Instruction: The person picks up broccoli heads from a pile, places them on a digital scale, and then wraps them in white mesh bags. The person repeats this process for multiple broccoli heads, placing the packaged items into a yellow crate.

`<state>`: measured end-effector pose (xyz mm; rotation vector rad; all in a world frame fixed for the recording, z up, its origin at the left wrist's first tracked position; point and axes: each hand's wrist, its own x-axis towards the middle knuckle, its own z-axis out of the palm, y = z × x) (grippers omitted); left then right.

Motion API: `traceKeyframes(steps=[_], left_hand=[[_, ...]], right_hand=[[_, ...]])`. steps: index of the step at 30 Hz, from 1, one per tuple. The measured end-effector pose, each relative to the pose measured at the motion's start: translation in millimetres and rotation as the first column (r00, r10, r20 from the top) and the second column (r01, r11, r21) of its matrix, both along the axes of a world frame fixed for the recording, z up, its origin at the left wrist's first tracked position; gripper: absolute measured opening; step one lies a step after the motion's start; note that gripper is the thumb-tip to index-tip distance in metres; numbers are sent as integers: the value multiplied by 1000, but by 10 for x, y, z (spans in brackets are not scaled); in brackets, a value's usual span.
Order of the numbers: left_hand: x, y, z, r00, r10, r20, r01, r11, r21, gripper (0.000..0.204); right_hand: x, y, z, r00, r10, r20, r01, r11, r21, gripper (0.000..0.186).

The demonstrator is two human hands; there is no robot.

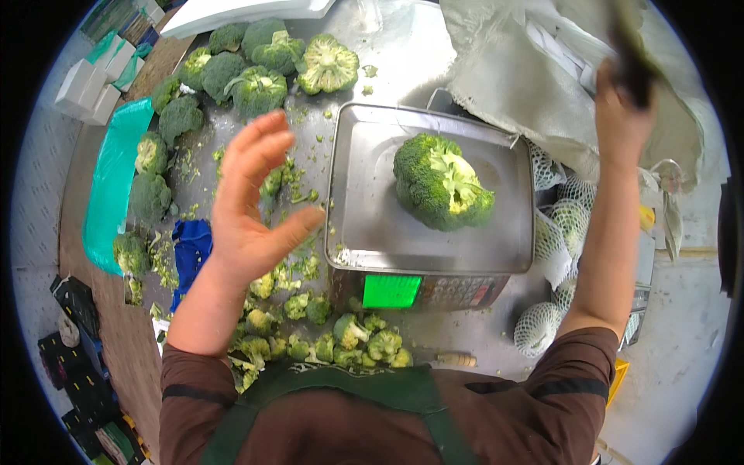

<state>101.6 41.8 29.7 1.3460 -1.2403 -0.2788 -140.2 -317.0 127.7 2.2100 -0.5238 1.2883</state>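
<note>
On the metal pan of the weighing scale point(356, 186) lies a head of broccoli point(438, 182), its pale cut stem side showing. My left hand point(252, 201) hovers at the pan's left edge, thumb and fingers spread, holding nothing. At the upper right, my raised right hand point(625, 112) is closed round a long dark object point(634, 66). Motion smears that object, so its kind is unclear. The scale's green display point(391, 291) glows at its front. Cut broccoli florets point(353, 333) are heaped before me, below and left of the scale.
Whole broccoli heads point(225, 74) line the table's far left. A blue cloth point(191, 252) and green plastic sheet point(120, 186) lie left. White-netted heads point(537, 328) crowd the scale's right side, below a pale sack point(504, 77). A wooden handle point(456, 359) lies near me.
</note>
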Motion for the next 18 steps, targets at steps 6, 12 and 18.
traceKeyframes(steps=[6, 12, 18], left_hand=[[-285, -86, 760, 940, 70, 333, 49, 941, -335, 70], [-570, 127, 993, 978, -81, -192, 59, 991, -118, 34], [-235, 376, 666, 818, -114, -564, 134, 991, -5, 29]], right_hand=[[99, 1823, 265, 776, 594, 212, -615, 640, 461, 27], [211, 2448, 214, 722, 590, 362, -645, 383, 662, 28], [35, 2200, -290, 885, 389, 256, -392, 327, 860, 38]])
